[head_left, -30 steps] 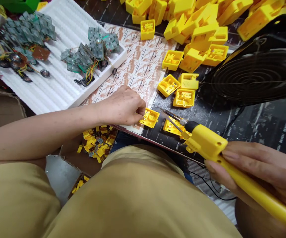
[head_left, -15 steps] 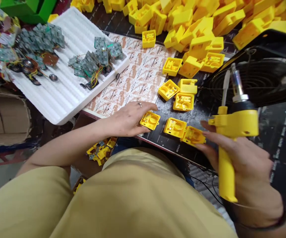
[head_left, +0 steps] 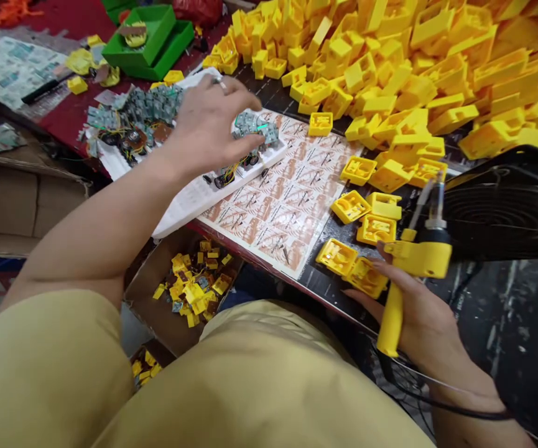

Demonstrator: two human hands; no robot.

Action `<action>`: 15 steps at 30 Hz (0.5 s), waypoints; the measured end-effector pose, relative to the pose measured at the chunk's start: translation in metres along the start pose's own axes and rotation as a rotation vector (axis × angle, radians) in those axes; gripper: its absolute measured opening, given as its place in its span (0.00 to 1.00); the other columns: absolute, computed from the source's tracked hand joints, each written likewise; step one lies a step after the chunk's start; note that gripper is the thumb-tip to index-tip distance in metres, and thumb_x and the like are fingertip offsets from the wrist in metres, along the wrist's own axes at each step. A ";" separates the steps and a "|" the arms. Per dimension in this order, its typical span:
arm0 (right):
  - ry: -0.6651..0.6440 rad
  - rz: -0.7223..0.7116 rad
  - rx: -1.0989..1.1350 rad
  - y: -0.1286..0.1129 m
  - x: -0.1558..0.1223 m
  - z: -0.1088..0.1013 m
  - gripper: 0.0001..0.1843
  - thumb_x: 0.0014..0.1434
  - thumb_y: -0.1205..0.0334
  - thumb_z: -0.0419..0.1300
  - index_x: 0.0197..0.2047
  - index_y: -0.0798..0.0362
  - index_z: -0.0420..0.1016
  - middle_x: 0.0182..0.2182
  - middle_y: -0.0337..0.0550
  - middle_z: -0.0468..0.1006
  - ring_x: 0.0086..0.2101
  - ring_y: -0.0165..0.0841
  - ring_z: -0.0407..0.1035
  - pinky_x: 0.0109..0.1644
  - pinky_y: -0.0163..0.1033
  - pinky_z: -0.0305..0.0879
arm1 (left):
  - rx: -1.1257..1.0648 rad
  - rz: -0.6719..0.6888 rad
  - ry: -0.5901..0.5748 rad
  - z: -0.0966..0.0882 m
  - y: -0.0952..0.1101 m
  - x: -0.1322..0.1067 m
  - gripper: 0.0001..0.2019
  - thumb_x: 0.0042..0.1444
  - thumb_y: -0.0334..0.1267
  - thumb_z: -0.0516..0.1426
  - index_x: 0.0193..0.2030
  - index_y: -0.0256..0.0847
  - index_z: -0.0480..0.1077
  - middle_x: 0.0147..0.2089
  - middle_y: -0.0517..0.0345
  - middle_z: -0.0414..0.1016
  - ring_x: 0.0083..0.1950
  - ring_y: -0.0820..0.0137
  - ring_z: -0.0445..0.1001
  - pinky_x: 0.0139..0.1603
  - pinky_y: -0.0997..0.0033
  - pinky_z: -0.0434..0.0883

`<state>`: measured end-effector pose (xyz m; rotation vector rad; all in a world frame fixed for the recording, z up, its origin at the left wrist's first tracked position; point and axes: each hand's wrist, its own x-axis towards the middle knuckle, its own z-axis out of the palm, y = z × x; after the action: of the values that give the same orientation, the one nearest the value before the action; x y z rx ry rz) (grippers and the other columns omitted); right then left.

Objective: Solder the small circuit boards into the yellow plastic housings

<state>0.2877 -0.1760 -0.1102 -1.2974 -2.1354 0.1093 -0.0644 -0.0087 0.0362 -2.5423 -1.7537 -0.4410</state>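
My left hand (head_left: pixel 210 124) is over the white foam tray (head_left: pixel 182 208), fingers apart, just above the small green circuit boards (head_left: pixel 255 127) with wires and round speakers. No object shows in it. My right hand (head_left: pixel 430 317) is wrapped round a yellow soldering gun (head_left: pixel 422 260), its metal tip pointing up and away. Thumb and forefinger of that hand also reach to a small open yellow case (head_left: pixel 366 278). Touching that case on its left is another open yellow case (head_left: pixel 336 256), with small metal parts inside.
A large heap of yellow cases (head_left: pixel 390 81) covers the back of the table. Several more cases (head_left: pixel 377 229) lie nearer. A black fan (head_left: pixel 511 205) stands at right. Below the edge is a carton (head_left: pixel 150 311) of yellow pieces. Green trays (head_left: pixel 145 46) sit at back left.
My left hand has left the yellow case at the table edge and moved up-left over the circuit boards. That case is no longer seen there. The view has shifted; my right hand still holds the gun.
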 end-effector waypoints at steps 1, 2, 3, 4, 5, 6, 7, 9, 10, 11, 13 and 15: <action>0.003 -0.023 -0.003 -0.003 0.004 0.001 0.33 0.59 0.54 0.70 0.63 0.44 0.64 0.54 0.53 0.77 0.51 0.49 0.76 0.50 0.52 0.79 | 0.060 -0.029 -0.057 0.011 0.003 0.016 0.27 0.52 0.45 0.69 0.56 0.35 0.74 0.64 0.42 0.73 0.65 0.49 0.66 0.67 0.36 0.60; 0.014 -0.041 -0.008 -0.006 0.007 0.001 0.34 0.59 0.53 0.70 0.64 0.45 0.63 0.55 0.55 0.77 0.51 0.50 0.76 0.50 0.53 0.79 | 0.129 -0.036 -0.124 0.021 0.006 0.030 0.24 0.50 0.42 0.70 0.53 0.37 0.77 0.64 0.43 0.72 0.67 0.47 0.63 0.68 0.32 0.57; 0.029 -0.051 -0.015 -0.009 0.010 -0.002 0.37 0.58 0.51 0.71 0.65 0.46 0.61 0.56 0.57 0.76 0.51 0.51 0.76 0.50 0.53 0.79 | 0.184 -0.038 -0.174 0.028 0.008 0.041 0.18 0.49 0.39 0.71 0.46 0.38 0.79 0.62 0.45 0.75 0.66 0.47 0.63 0.68 0.30 0.55; 0.047 -0.056 -0.022 -0.011 0.010 -0.006 0.39 0.57 0.51 0.71 0.67 0.46 0.60 0.56 0.58 0.76 0.52 0.51 0.75 0.49 0.54 0.79 | 0.193 -0.052 -0.193 0.031 0.009 0.050 0.12 0.47 0.36 0.72 0.39 0.39 0.80 0.57 0.47 0.78 0.63 0.49 0.65 0.68 0.30 0.54; 0.066 -0.058 -0.026 -0.012 0.010 -0.010 0.41 0.57 0.51 0.72 0.68 0.47 0.59 0.56 0.58 0.75 0.52 0.52 0.75 0.49 0.55 0.79 | 0.164 -0.072 -0.174 0.029 0.009 0.057 0.08 0.46 0.33 0.72 0.33 0.40 0.80 0.50 0.50 0.81 0.58 0.53 0.68 0.68 0.31 0.56; 0.079 -0.059 -0.025 -0.013 0.009 -0.014 0.42 0.57 0.52 0.72 0.69 0.47 0.58 0.56 0.59 0.75 0.52 0.52 0.75 0.48 0.55 0.79 | 0.108 -0.098 -0.125 0.024 0.007 0.062 0.06 0.46 0.32 0.71 0.30 0.40 0.80 0.43 0.53 0.81 0.52 0.58 0.71 0.66 0.34 0.61; 0.087 -0.057 -0.022 -0.012 0.007 -0.018 0.43 0.57 0.52 0.72 0.70 0.48 0.57 0.56 0.59 0.75 0.52 0.53 0.75 0.48 0.55 0.79 | 0.024 -0.125 -0.051 0.016 0.005 0.065 0.05 0.48 0.32 0.70 0.31 0.39 0.80 0.37 0.56 0.80 0.44 0.65 0.72 0.62 0.40 0.67; 0.097 -0.049 -0.011 -0.010 0.005 -0.021 0.43 0.57 0.52 0.72 0.70 0.49 0.57 0.56 0.60 0.75 0.51 0.53 0.76 0.47 0.55 0.80 | -0.179 -0.140 0.100 -0.005 0.002 0.069 0.04 0.52 0.32 0.67 0.35 0.37 0.81 0.31 0.60 0.75 0.32 0.75 0.65 0.51 0.55 0.73; 0.101 -0.043 -0.004 -0.009 0.005 -0.021 0.43 0.57 0.52 0.71 0.70 0.48 0.58 0.56 0.60 0.75 0.51 0.53 0.76 0.46 0.55 0.80 | -0.265 -0.131 0.157 -0.014 0.001 0.070 0.05 0.54 0.31 0.65 0.37 0.35 0.80 0.30 0.61 0.72 0.30 0.77 0.63 0.47 0.60 0.73; 0.102 -0.040 -0.001 -0.008 0.005 -0.020 0.43 0.57 0.51 0.71 0.70 0.48 0.58 0.56 0.60 0.75 0.50 0.53 0.76 0.45 0.55 0.80 | -0.337 -0.111 0.192 -0.020 0.002 0.071 0.05 0.55 0.30 0.64 0.38 0.34 0.80 0.29 0.61 0.71 0.30 0.78 0.62 0.45 0.62 0.72; 0.101 -0.037 0.010 -0.008 0.007 -0.017 0.42 0.58 0.51 0.71 0.70 0.47 0.57 0.57 0.59 0.75 0.50 0.52 0.77 0.44 0.54 0.80 | -0.463 -0.051 0.206 -0.024 0.005 0.072 0.04 0.55 0.29 0.63 0.37 0.32 0.79 0.29 0.61 0.68 0.31 0.79 0.64 0.47 0.60 0.71; 0.099 -0.031 0.021 -0.010 0.011 -0.015 0.41 0.59 0.51 0.70 0.70 0.48 0.57 0.57 0.59 0.75 0.51 0.51 0.76 0.44 0.54 0.80 | -0.555 0.020 0.152 -0.018 0.011 0.073 0.05 0.57 0.32 0.64 0.37 0.30 0.78 0.28 0.61 0.67 0.32 0.79 0.66 0.49 0.56 0.72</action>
<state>0.2844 -0.1755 -0.0895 -1.2320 -2.0638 0.0531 -0.0347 0.0512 0.0732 -2.7522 -1.7366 -1.2373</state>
